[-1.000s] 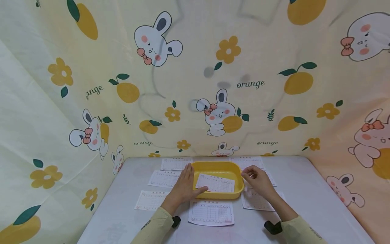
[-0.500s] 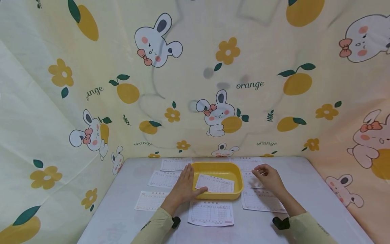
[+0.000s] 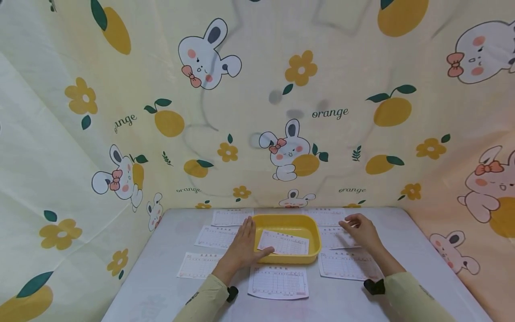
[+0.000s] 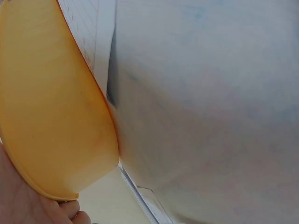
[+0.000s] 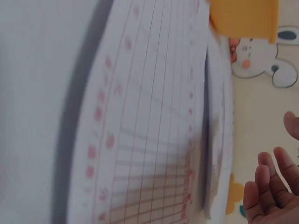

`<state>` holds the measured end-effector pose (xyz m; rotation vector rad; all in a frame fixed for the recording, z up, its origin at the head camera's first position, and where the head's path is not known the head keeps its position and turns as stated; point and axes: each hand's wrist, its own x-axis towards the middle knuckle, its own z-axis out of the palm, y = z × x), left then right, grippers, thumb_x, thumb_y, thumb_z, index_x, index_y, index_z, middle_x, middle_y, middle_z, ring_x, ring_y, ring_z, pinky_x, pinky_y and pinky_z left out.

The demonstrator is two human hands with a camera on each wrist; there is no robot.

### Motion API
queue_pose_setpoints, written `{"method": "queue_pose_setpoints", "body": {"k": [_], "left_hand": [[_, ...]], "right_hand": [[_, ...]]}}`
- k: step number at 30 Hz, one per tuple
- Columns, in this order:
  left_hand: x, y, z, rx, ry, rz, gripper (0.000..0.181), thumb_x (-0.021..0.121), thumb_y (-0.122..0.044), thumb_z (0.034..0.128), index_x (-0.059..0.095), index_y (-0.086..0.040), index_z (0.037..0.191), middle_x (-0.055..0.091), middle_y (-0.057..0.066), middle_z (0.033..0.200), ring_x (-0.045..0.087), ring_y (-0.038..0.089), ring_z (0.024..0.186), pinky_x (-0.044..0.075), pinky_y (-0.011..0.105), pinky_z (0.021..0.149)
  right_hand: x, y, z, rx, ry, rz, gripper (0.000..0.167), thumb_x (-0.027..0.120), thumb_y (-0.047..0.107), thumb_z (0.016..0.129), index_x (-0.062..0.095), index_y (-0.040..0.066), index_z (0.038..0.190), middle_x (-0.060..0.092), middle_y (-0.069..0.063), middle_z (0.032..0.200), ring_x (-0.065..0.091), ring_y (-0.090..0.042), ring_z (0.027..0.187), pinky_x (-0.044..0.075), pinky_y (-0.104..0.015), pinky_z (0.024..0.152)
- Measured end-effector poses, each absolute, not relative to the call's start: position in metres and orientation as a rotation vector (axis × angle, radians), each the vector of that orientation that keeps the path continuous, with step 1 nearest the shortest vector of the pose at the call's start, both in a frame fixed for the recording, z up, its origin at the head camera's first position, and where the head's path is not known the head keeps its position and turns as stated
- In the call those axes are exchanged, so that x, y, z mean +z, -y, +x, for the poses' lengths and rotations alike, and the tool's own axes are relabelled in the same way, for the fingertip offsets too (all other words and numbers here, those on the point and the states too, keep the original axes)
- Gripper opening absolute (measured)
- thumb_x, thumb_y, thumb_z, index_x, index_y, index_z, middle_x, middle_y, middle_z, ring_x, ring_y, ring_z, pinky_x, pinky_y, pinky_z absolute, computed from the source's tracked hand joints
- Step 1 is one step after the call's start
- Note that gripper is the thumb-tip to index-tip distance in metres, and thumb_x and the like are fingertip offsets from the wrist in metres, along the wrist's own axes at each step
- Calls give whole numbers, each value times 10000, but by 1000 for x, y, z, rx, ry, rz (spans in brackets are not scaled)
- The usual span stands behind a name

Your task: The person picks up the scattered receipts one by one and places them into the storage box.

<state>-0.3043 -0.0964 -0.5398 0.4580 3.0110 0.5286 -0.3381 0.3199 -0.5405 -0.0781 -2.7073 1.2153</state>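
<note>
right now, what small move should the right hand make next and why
Probably lower the right hand and pinch the middle printed sheet to the right of the yellow tray: the hand's fingers look empty near that sheet, while the left hand rests against the tray, which holds one printed slip.

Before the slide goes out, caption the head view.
Left fingers against a yellow rectangular plastic tray, holding a white printed paper slip; right fingers above similar white slips.
</note>
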Motion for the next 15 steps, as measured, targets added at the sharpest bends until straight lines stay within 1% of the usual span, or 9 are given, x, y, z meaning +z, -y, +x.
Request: {"method": "queue_pose_setpoints", "body": {"k": [6,11,15], "left_hand": [[-539,97,-303,538,-3016,467,1205,561,-806,946,103,8,1708,14,162,1805,26,322,1672,145,477,1345],[-538,96,-303,527,-3012,445,1204,562,-807,947,89,-7,1712,0,146,1808,16,306,1674,129,467,1346],[-537,96,-303,537,-3015,448,1202,584,-791,945,106,5,1709,16,162,1805,33,328,1672,150,486,1343]], "right_hand": [[-545,-327,-346,1257,2755,-139,581,742,435,1023,578,-42,1312,647,-255,1226,613,-384,1084,525,-400,825],[-548,-332,-358,1298,2802,-229,659,757,478,1002,550,-41,1352,608,-279,1271,586,-400,1111,521,-458,873],[-554,-338,-368,1314,2827,-306,683,771,474,992,528,-40,1370,588,-301,1307,579,-420,1142,529,-517,923]]}}
